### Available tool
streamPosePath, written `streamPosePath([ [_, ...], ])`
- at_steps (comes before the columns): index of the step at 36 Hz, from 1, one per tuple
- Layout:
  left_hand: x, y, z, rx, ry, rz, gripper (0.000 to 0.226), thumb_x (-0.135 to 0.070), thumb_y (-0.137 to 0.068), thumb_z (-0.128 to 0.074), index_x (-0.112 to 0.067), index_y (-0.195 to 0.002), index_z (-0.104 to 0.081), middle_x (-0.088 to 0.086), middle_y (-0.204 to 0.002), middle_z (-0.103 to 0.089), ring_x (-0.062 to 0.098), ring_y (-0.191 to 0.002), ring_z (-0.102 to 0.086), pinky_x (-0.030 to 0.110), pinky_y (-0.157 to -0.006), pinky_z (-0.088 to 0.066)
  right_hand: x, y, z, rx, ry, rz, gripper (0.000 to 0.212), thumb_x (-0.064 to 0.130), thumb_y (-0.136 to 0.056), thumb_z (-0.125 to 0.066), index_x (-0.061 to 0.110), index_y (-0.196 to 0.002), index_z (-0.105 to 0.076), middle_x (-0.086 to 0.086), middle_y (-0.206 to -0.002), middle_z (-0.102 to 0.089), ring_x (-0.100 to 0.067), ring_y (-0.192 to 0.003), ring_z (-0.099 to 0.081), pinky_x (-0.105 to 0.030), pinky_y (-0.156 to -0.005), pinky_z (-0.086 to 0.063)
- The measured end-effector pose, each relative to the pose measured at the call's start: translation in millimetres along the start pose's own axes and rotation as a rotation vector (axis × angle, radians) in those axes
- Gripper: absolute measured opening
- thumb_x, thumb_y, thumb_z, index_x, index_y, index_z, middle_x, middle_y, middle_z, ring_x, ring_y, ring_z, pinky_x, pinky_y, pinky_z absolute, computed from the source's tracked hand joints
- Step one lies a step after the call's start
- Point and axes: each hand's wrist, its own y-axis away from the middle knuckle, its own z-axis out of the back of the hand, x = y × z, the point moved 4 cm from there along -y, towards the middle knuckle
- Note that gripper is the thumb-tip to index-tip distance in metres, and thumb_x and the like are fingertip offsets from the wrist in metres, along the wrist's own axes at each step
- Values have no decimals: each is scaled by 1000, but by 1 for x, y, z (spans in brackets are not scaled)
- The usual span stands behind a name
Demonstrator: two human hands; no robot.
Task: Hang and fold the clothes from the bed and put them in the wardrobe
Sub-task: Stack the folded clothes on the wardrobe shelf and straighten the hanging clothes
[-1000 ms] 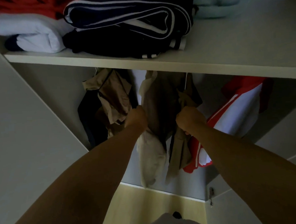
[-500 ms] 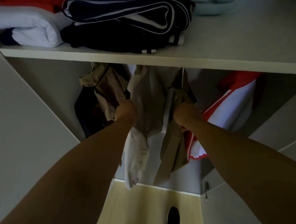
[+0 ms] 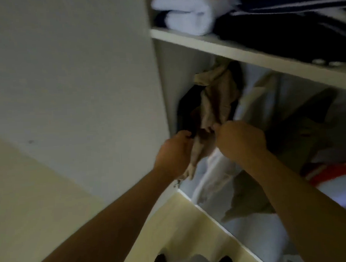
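Tan garment (image 3: 216,94), head view: hangs under the shelf (image 3: 203,44) at the wardrobe's left end, directly above both grips. Left hand (image 3: 173,155) is curled round its lower folds, with cloth trailing out below the fist. Right hand (image 3: 240,139), just beside it, appears to pinch the garment's edge. Within 1 s both hands have left the pale shirt (image 3: 216,180) and olive garment (image 3: 300,132), which now hang free to the right of the grips. Judgement: those 2 pieces are hung, and straightening has passed to this one.

This is looking like a home: a wardrobe (image 3: 162,81) is holding folded clothes (image 3: 184,20) on a shelf (image 3: 224,51), garments (image 3: 214,96) hanging beneath.
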Motion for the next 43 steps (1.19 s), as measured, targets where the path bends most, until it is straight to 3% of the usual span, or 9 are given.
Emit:
streamPosePath([
  [8,81,121,138,-565,-133,197,29,-26,-103,-52,-14,-128,-59,1,-123,-65,19,-113,-61,31,-96,-49,166,24,17,-53,-228,388,44,44,-104,-32,12,-91,-59,-20,-97,-65,-42,-93,-62,-41,-70,-41],
  [15,127,162,217,-856,-163,197,36,-22,-100,-55,-12,-134,-52,2,-137,-53,18,-125,-51,26,-104,-41,260,50,7,-77,-301,485,32,31,-103,-37,15,-80,-53,-7,-73,-53,-32,-68,-51,-32,-60,-35],
  [22,163,124,256,-686,163,99,66,-28,-98,-58,-11,-154,-26,3,-153,-42,18,-140,-41,41,-114,-38,314,64,-10,-74,-454,344,28,15,-97,-42,21,-72,-51,-5,-71,-54,-31,-72,-54,-23,-57,-34],
  [24,167,118,264,-631,252,14,60,-25,-96,-60,-14,-149,-35,-1,-139,-56,15,-126,-55,41,-104,-48,328,72,-12,-109,-500,304,28,18,-102,-42,14,-98,-69,-12,-96,-69,-35,-95,-63,-36,-75,-52],
  [26,171,116,271,-621,312,-22,48,-27,-95,-59,-16,-140,-46,-3,-125,-64,13,-113,-62,41,-96,-52,339,82,-14,-126,-547,272,35,21,-105,-41,10,-128,-65,-14,-123,-68,-33,-116,-61,-38,-99,-49],
  [29,178,116,278,-612,336,-50,27,-33,-93,-58,-16,-114,-59,-1,-101,-69,17,-95,-66,44,-86,-55,345,99,-17,-144,-611,253,38,21,-106,-41,11,-138,-60,-11,-134,-64,-27,-127,-57,-33,-109,-42],
  [33,175,129,280,-579,339,-137,13,-39,-94,-60,-28,-100,-63,-18,-91,-68,2,-88,-65,24,-79,-53,329,124,-20,-189,-778,132,32,24,-104,-49,18,-129,-68,4,-125,-70,-12,-118,-62,-21,-106,-43],
  [37,148,147,268,-505,301,-321,14,-39,-96,-56,-33,-85,-61,-25,-80,-64,12,-70,-61,16,-59,-41,296,146,-25,-257,-1047,-59,22,33,-99,-59,31,-114,-75,35,-92,-69,13,-93,-62,-9,-81,-48],
  [43,83,162,222,-249,306,-657,26,-26,-98,-52,-15,-105,-75,-4,-103,-75,9,-93,-71,27,-85,-56,231,180,-26,-265,-1317,-287,34,16,-94,-62,44,-82,-78,8,-93,-77,-16,-95,-73,-44,-95,-57],
])
